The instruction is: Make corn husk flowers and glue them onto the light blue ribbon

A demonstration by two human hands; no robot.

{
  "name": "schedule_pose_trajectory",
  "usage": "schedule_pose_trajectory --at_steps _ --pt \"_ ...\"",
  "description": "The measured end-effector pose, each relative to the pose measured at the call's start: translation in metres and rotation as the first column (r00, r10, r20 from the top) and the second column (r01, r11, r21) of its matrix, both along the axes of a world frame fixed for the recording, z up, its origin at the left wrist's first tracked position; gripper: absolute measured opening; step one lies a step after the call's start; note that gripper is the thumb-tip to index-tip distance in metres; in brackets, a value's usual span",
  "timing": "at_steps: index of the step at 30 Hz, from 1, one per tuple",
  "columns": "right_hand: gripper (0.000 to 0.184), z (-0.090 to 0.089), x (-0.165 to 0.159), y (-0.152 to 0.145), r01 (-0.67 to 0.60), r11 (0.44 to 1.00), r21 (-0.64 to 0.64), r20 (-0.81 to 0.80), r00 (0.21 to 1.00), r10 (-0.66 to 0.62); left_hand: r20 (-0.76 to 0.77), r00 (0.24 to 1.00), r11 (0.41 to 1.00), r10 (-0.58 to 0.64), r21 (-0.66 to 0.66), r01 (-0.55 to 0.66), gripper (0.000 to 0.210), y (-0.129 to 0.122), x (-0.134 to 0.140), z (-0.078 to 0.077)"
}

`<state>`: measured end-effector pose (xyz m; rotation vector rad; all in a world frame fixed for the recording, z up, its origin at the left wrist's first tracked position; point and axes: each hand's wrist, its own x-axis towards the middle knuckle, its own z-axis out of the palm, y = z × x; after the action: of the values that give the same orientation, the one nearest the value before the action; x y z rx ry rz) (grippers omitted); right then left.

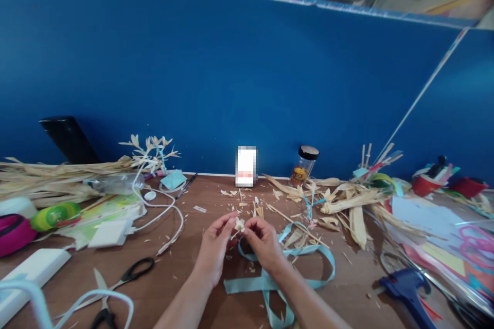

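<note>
The husk piece (240,225) is small, cream, ruffled.

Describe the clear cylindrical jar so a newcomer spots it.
Find the blue partition behind the brown tabletop. Near its foot, right of centre, is the clear cylindrical jar; its round black lid sets it apart from the pale dried husks.

The left hand (216,242) and right hand (266,242) pinched a pale husk piece (240,224) near blue ribbon (247,285). Open scissors (105,292) lay leftward, a glue gun (405,284) rightward.
</note>
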<state>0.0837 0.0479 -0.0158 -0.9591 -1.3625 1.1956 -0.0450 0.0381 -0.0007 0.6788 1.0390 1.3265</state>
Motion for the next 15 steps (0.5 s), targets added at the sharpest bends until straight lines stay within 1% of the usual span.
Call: schedule_pose_trajectory --at_steps 2,4,6,9,12,15 --pt "0.018 0.0012 -0.0012 0.0007 0.014 0.999 -0.049 -0.091 0.996 -0.018 -0.101 0.993 0.996 0.059 0.073 -0.052 0.045 -0.0011 0.0032 -0.0006" --pt "0.019 0.0039 -0.0027 0.0003 0.031 0.995 -0.098 -0.162 0.986 -0.047 -0.142 0.988 0.992 0.063 0.118 -0.046 0.050 -0.0023 0.0060 -0.0022" --pt "0.020 0.0067 -0.0039 -0.0005 0.029 0.990 -0.141 -0.222 0.973 -0.060 -0.174 0.985 0.991 0.006 0.135 0.018 0.045 -0.0031 0.0077 -0.0043" --pt "0.020 0.0085 -0.0045 -0.0010 0.000 0.986 -0.169 -0.281 0.959 -0.048 -0.251 0.965 0.975 -0.079 0.183 0.128 0.033 -0.0034 0.0084 -0.0052" --pt "0.020 0.0074 -0.0042 0.0002 -0.023 0.983 -0.181 -0.319 0.947 -0.037 -0.302 0.950 0.958 -0.081 0.239 0.158 0.026 -0.0033 0.0078 -0.0026" --pt "0.023 0.0062 -0.0035 0.0020 -0.086 0.980 -0.181 -0.423 0.906 0.002 -0.331 0.941 0.946 -0.071 0.277 0.169 0.020 -0.0034 0.0069 -0.0002"
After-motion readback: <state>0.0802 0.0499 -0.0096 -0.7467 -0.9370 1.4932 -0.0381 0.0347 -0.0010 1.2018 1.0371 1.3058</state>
